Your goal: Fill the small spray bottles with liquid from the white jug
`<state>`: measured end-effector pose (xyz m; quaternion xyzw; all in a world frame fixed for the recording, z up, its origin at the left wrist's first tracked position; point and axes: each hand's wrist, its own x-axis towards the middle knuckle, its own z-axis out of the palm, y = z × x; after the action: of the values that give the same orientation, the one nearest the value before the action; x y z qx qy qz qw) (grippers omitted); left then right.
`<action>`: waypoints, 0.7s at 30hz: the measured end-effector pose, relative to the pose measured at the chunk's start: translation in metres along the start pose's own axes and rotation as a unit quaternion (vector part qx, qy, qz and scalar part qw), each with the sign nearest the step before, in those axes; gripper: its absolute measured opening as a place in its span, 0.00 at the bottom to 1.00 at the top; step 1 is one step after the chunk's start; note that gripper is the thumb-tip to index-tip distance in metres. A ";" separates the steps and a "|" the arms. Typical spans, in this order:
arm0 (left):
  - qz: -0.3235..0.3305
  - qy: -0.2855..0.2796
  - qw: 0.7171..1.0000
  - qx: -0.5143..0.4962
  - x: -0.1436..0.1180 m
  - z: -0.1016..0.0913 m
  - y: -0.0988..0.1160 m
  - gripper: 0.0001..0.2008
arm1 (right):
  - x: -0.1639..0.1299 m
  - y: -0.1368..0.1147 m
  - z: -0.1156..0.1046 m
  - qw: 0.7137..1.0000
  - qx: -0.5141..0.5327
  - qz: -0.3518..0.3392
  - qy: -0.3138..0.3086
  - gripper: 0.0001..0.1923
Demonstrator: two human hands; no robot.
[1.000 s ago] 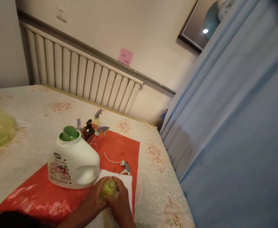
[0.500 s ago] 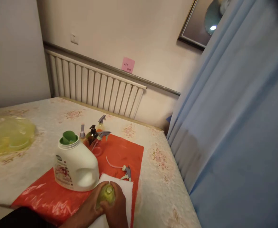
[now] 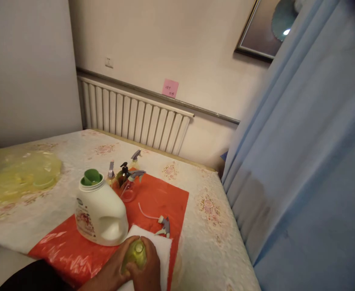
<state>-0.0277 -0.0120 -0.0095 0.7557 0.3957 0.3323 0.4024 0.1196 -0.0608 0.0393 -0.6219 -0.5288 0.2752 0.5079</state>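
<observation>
Both hands, left hand (image 3: 112, 271) and right hand (image 3: 146, 271), clamp the green bottle (image 3: 134, 253) upright over the white towel (image 3: 160, 248), likely to catch drips. Its sprayer (image 3: 164, 226) lies apart on the red sheet (image 3: 162, 198), beside the white jug (image 3: 100, 212).

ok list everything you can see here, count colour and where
small bottle: 1, yellow-green, open neck, held in both hands over the towel
towel: 1, white, near edge of the red sheet
red sheet: 1, red plastic, on the bed cover
detergent jug: 1, white with green cap, on the red sheet
spray head: 1, grey with white tube, loose beside the towel
spray and pump bottles: about 4, clustered behind the jug
sticky note: 1, pink, on the wall
curtain: 1, blue, right
left hand: 1, gripping the bottle
right hand: 1, gripping the bottle
</observation>
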 end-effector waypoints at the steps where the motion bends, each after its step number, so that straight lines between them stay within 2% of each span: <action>1: -0.001 0.002 1.000 -0.004 0.000 0.000 0.002 0.36 | 0.000 -0.001 -0.001 1.000 0.001 0.007 -0.009 0.35; 9: 0.019 -0.003 1.000 -0.025 0.002 0.003 0.009 0.37 | -0.002 0.000 -0.006 1.000 0.006 0.003 -0.017 0.35; 21: 0.022 0.011 0.999 -0.020 0.001 0.008 0.002 0.37 | -0.003 -0.016 -0.009 0.999 0.011 0.022 -0.028 0.34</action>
<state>-0.0203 -0.0142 -0.0112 0.7520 0.3770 0.3576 0.4057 0.1205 -0.0679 0.0561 -0.6199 -0.5261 0.3093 0.4932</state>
